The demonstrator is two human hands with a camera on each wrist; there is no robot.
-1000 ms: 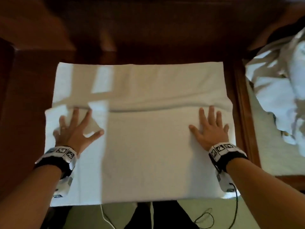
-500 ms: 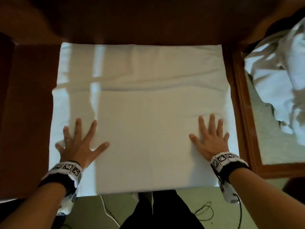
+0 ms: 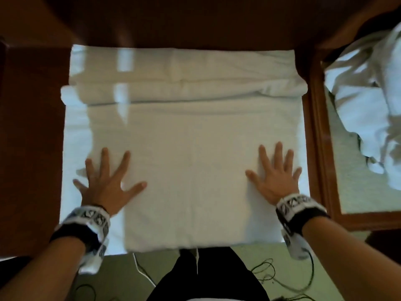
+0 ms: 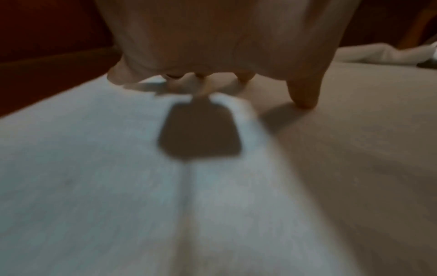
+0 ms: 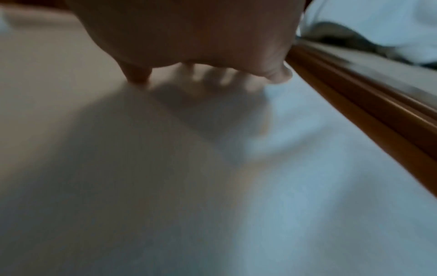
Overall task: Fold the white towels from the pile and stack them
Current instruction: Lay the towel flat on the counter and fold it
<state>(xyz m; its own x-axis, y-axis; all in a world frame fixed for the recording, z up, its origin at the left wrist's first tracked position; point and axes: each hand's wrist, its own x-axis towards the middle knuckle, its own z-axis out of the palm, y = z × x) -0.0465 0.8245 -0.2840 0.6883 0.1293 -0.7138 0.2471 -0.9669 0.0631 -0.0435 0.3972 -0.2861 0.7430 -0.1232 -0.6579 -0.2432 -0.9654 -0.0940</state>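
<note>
Towel pile cut off right

A: Describe the furniture.
B: Dark wood table; wood-framed glass top to the right.
A: Floor and lighting?
B: Pale green floor with cables; window light falls in patches.

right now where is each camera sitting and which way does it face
head: on the person's head, facing down at the folded white towel on the dark wood table; shows both forearms, left hand, right hand, legs.
left wrist: low behind the left hand, facing along the spread fingers pressed on the towel.
right wrist: low behind the right hand, facing along the towel, wooden rail alongside.
shared: all three show the towel; head and right wrist both catch the towel pile.
</note>
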